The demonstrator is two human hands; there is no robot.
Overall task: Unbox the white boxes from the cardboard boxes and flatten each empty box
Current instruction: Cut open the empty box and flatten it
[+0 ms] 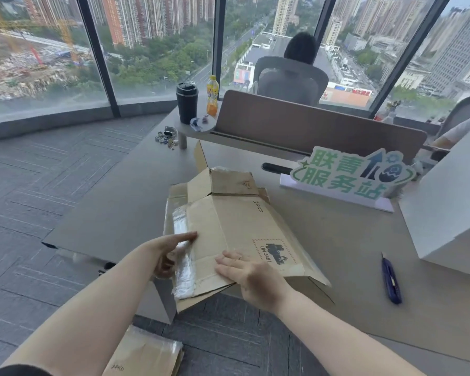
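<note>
The person's left hand (171, 255) gripped the near left edge of a flattened cardboard box (236, 232), its forefinger stretched along the top beside a strip of clear tape and its other fingers curled under the edge. The right hand (253, 276) lay open and flat on the near end of that box, fingers straight and pressing down, just left of a printed label reading UN 3481. The box lay on the near left part of a grey desk (350, 256), its near corner jutting over the desk's edge, with one flap standing up at the far end. On the floor, near and to the left, below the left forearm, lay another flattened cardboard box (147, 354). Farther off on the left of the desk sat a bunch of keys (166, 138), and beyond it on a raised shelf a black travel cup (187, 102) and a bottle of orange drink (212, 95) stood side by side. Behind a brown divider, a person sat in a grey office chair (291, 80) facing tall windows over a city. Right of the box stood a green and white sign (347, 175) with Chinese characters. Nearer, on the right, a blue utility knife (391, 280) lay on the desk, well apart from the hands. At the far right edge stood a large white box (453, 202).
</note>
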